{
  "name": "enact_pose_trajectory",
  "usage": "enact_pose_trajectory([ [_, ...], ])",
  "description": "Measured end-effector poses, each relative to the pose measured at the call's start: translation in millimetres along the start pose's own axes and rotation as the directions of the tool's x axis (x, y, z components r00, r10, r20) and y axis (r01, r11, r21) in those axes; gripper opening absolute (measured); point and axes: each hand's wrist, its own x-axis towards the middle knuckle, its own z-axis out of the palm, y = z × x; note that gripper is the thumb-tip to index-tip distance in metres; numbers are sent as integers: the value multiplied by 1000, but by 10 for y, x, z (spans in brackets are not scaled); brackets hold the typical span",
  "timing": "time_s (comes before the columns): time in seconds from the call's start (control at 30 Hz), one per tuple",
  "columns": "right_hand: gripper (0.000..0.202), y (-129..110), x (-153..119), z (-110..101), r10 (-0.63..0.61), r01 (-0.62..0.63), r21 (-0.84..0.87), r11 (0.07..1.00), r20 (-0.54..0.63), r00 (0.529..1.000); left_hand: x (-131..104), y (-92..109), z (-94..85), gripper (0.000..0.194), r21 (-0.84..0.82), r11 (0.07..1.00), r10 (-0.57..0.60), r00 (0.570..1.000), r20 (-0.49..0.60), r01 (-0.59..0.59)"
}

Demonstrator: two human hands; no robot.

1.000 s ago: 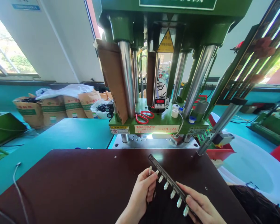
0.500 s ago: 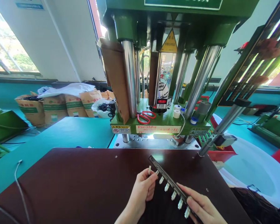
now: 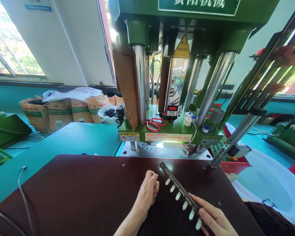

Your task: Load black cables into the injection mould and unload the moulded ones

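My right hand (image 3: 212, 214) grips the lower end of a long dark bar (image 3: 177, 183) held at a slant over the brown tabletop (image 3: 88, 190). Several small silvery connectors (image 3: 178, 196) stick out along the bar's left edge. Left of the bar's upper end, my left hand (image 3: 148, 188) is closed, with a small pale connector (image 3: 156, 176) showing at its fingertips. That hand does not touch the bar.
A green press (image 3: 135, 32) stands behind the tabletop, with red-handled scissors (image 3: 156, 124) on its lower plate. A grey cable (image 3: 22, 190) lies at the left. At the right are a slanted metal post (image 3: 238, 134) and a white round tub (image 3: 272, 177).
My left hand has drawn back to the left, away from the bar, and its fingers are more closed. My right hand and the bar have barely shifted.
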Motion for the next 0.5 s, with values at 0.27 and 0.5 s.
enact_pose_trajectory([
  [0.27, 69, -50, 6, -2, 36, -35, -16, 999, 41, 999, -15, 25, 26, 33, 9, 1000, 22, 1000, 18, -23],
  [0.5, 67, -132, -36, 3, 54, -51, 54, 997, -63, 997, 89, 91, -76, 27, 60, 983, 177, 980, -89, -172],
])
